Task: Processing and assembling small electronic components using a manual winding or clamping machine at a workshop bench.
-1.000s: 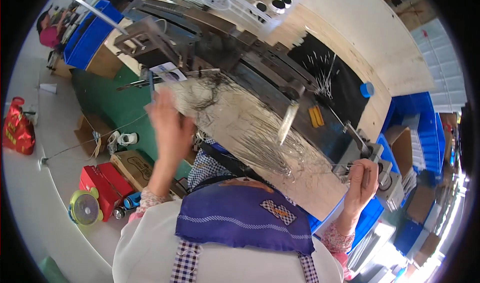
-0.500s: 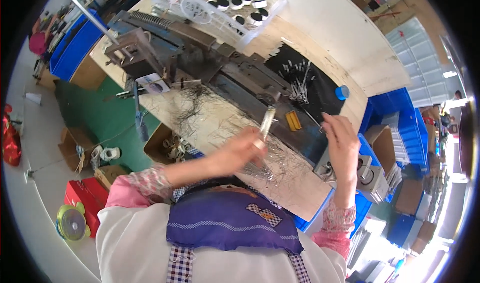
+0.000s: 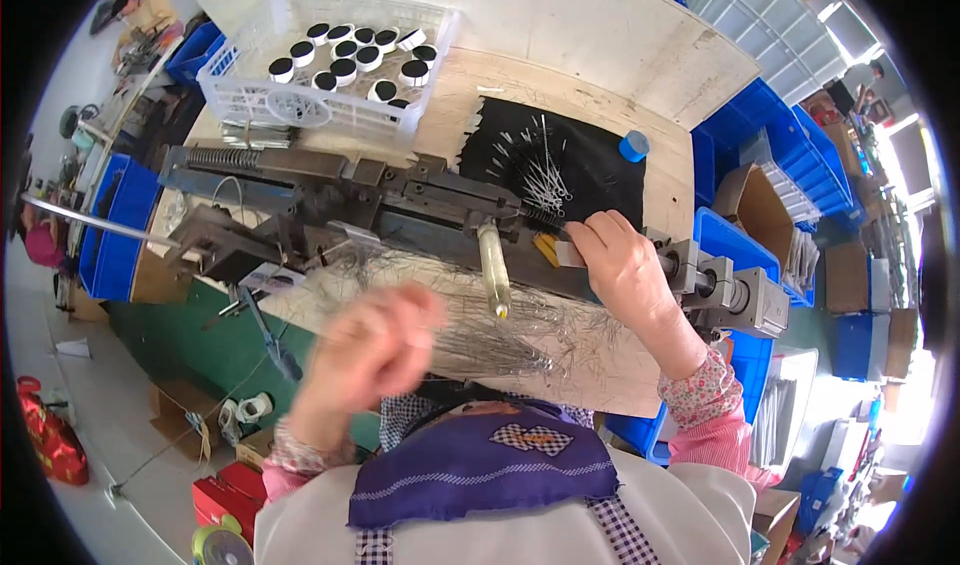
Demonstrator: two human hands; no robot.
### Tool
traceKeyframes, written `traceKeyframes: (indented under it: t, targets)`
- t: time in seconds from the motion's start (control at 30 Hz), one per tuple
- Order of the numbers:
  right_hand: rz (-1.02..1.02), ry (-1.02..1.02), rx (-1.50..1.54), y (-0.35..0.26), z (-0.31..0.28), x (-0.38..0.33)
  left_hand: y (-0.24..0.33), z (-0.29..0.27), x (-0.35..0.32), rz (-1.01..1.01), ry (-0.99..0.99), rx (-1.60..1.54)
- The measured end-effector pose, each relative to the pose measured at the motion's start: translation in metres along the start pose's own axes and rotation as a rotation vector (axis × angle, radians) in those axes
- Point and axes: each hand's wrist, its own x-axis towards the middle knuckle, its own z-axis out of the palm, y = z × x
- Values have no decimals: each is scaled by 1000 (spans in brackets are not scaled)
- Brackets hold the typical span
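Note:
My left hand (image 3: 370,350) is smeared by motion over the near edge of the bench, apart from the lever handle; its fingers cannot be made out. The lever handle (image 3: 493,270), wrapped in clear yellowish material, juts toward me from a long steel bench machine (image 3: 430,210). At the machine's right part my right hand (image 3: 625,265) bends down with its fingers pressed together; what is in them is hidden. A small yellow piece (image 3: 546,248) lies just left of those fingertips. Behind them, thin metal wire pieces with looped ends (image 3: 543,183) are heaped on a black cloth (image 3: 610,175).
A clear plastic crate (image 3: 330,115) with several black-topped white round pieces stands at the back left. Loose thin wires (image 3: 500,345) litter the bench's near side. A blue round cap (image 3: 634,146) sits on the cloth. Blue bins (image 3: 735,240) stand to the right.
My left hand has let go of the lever handle and moved left toward me. My right hand has turned fingers-down onto the machine. The view has shifted, and the handle now points toward me.

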Motion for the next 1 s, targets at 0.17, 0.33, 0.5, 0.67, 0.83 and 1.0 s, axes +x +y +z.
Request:
traceKeyframes:
  t: [0.17,0.33,0.5,0.67,0.83,1.0]
  targets:
    - [27,-71,41,0,-4,5,-32,29,40,-305,-181,-479]
    - [119,-49,111,-7,-5,0,-7,-10,33,-309,28,-1159]
    - [226,1,281,0,-14,1,-6,-56,-31,41,25,-467]
    - [271,-142,49,57,29,42,-34,33,49,-183,-348,1055]
    - [110,-86,422,29,-20,16,-93,33,125,-39,-243,1169]
    - [-21,-37,231,26,-10,2,-67,34,130,378,-360,1727]
